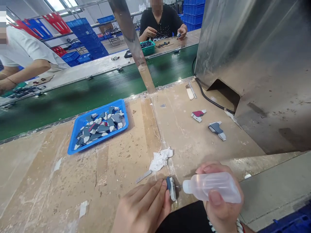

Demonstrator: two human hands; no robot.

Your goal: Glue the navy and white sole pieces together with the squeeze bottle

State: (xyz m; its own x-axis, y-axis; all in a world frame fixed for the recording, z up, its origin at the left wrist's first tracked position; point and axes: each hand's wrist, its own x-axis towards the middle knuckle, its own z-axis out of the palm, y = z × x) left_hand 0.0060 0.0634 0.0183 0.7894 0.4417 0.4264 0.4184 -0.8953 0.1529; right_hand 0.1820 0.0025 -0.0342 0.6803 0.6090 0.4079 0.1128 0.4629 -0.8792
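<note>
Near the front edge of the table, my left hand (145, 204) pinches a small blue-grey and white plastic part (172, 189), its white side turned to the right. My right hand (218, 200) is wrapped round a translucent squeeze bottle (213, 187), which lies level with its tip pointing left. The bottle's thin nozzle is at the white side of the part; whether it touches cannot be made out. Just beyond my left hand lie a crumpled white cloth (160, 158) and a flat metal strip (143, 176).
A blue tray (70, 149) holds several similar parts. A red-grey part (198, 115) and a grey part (217, 130) lie at right, below a blade-like tool (190, 90). A metal housing (262, 71) stands right. Beyond the green conveyor belt (104, 84), co-workers handle parts.
</note>
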